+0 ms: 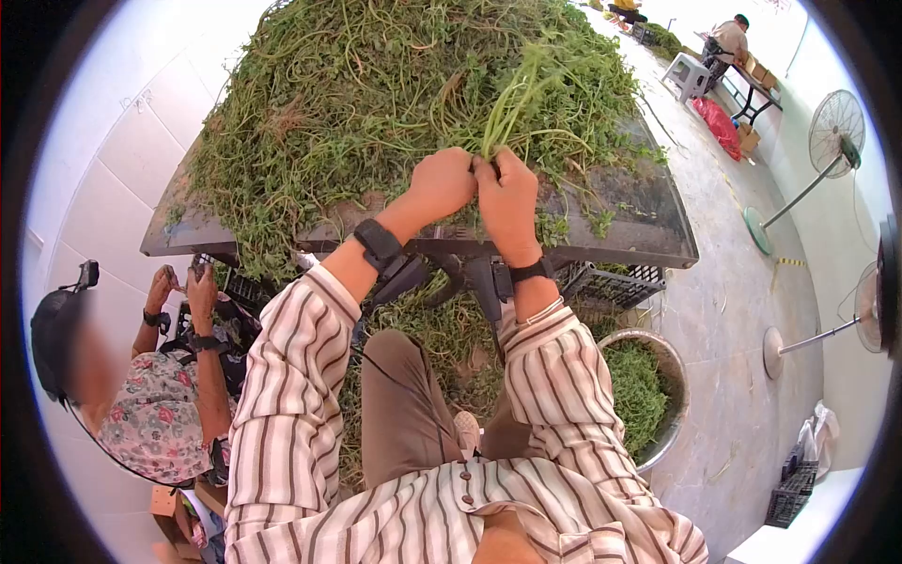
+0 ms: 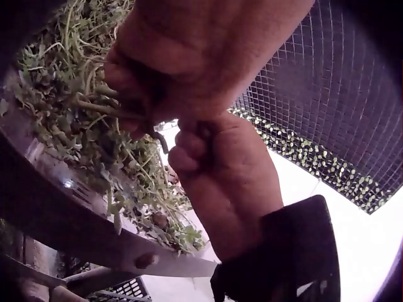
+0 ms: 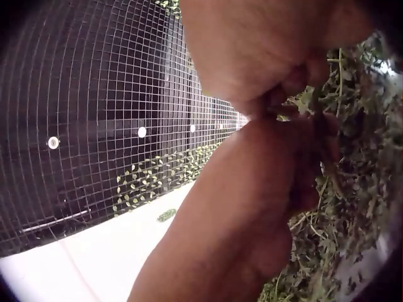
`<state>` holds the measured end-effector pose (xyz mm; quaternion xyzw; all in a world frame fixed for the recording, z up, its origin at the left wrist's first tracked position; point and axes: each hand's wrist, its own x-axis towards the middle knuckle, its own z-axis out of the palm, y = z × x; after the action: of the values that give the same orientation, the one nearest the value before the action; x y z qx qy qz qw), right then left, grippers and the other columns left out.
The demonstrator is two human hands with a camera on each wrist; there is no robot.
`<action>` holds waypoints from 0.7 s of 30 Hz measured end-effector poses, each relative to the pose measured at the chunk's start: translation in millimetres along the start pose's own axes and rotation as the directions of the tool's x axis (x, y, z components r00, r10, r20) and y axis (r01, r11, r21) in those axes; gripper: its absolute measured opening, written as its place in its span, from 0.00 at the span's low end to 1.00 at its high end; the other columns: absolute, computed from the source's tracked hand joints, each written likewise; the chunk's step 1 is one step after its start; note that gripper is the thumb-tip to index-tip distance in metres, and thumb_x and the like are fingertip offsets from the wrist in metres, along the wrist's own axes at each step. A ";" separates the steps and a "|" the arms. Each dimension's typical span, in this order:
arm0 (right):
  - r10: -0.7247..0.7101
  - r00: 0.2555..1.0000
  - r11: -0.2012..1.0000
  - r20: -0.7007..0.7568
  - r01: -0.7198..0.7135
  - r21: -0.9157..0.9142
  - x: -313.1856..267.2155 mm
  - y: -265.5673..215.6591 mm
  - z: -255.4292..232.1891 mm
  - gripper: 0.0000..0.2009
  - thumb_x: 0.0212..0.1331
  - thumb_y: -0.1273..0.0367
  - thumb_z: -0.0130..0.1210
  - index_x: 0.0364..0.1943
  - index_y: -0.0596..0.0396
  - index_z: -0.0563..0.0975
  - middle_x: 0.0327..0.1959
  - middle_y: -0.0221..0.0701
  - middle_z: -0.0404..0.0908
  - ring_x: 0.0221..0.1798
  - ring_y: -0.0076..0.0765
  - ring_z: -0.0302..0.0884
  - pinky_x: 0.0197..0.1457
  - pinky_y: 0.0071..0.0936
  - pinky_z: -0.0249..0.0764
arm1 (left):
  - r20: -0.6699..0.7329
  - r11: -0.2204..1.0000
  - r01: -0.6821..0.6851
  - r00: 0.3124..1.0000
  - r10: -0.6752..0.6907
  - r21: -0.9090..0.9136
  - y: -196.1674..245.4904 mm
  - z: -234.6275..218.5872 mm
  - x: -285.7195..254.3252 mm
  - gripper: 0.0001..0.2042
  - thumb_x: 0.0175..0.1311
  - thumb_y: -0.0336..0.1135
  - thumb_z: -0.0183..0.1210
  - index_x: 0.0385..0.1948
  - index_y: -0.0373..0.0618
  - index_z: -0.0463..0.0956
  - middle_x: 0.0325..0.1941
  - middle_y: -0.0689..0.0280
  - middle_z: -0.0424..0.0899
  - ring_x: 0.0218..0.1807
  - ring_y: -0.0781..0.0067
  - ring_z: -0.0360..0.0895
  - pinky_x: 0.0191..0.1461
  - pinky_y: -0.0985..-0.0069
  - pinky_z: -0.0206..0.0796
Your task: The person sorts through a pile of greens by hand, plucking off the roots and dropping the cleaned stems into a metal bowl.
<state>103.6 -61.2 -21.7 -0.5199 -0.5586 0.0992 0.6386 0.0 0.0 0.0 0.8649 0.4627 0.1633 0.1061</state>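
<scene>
Both hands meet over the near edge of a dark table (image 1: 629, 221), in front of a large heap of leafy green stems (image 1: 376, 113). My right hand (image 1: 508, 197) grips a small bunch of pale green stems (image 1: 508, 113) near its lower ends, leafy tops pointing away over the heap. Against it, fingers curled, my left hand (image 1: 443, 183) pinches the stem ends. In the left wrist view a stem (image 2: 104, 109) runs into the left hand (image 2: 189, 56), and its end shows between the hands. The fingertips are partly hidden in both wrist views.
A metal tub (image 1: 681, 399) of greens stands at lower right, below the table. Black crates (image 1: 611, 285) sit under the tabletop. Another person (image 1: 155, 414) sits close on the left. Standing fans (image 1: 836, 132) line the right side; someone (image 1: 730, 39) works farther back.
</scene>
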 end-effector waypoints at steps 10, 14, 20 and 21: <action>0.408 0.899 0.621 0.156 -0.399 0.675 -0.1 -0.4 -6.3 0.05 0.61 0.70 0.47 0.30 0.57 0.70 0.17 0.18 0.62 0.18 0.13 0.54 0.19 0.18 0.53 | -0.109 0.964 -0.148 0.986 0.126 -0.222 -3.2 6.8 -2.3 0.11 0.58 0.36 0.48 0.31 0.37 0.76 0.27 0.53 0.75 0.30 0.51 0.72 0.34 0.62 0.62; 0.443 0.879 0.532 0.175 -0.415 0.738 -3.6 -6.7 -3.4 0.04 0.61 0.70 0.47 0.31 0.55 0.69 0.16 0.16 0.60 0.16 0.10 0.52 0.17 0.15 0.49 | -0.127 0.977 -0.161 0.982 0.143 -0.141 -0.1 -0.3 -11.6 0.12 0.58 0.35 0.47 0.38 0.41 0.75 0.33 0.56 0.74 0.38 0.50 0.72 0.40 0.60 0.63; 0.451 0.877 0.533 0.165 -0.413 0.739 -5.6 -5.2 -3.5 0.05 0.61 0.69 0.47 0.31 0.54 0.70 0.16 0.17 0.60 0.15 0.11 0.52 0.16 0.15 0.50 | -0.171 0.975 -0.207 0.967 0.190 -0.087 -2.8 4.1 -10.0 0.10 0.58 0.35 0.48 0.38 0.45 0.76 0.32 0.58 0.74 0.37 0.52 0.72 0.39 0.60 0.64; 0.450 0.878 0.539 0.164 -0.414 0.734 -4.9 -6.0 -4.8 0.05 0.62 0.68 0.47 0.31 0.54 0.71 0.17 0.17 0.61 0.15 0.12 0.53 0.17 0.15 0.51 | -0.174 0.975 -0.205 0.967 0.188 -0.087 -2.6 3.1 -11.4 0.10 0.58 0.35 0.48 0.38 0.45 0.76 0.32 0.58 0.74 0.37 0.52 0.72 0.39 0.60 0.64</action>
<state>103.1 -69.9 -19.3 -0.3324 -0.3070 0.4629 0.7622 -6.7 -8.2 -5.8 0.8834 0.3726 0.2677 0.0956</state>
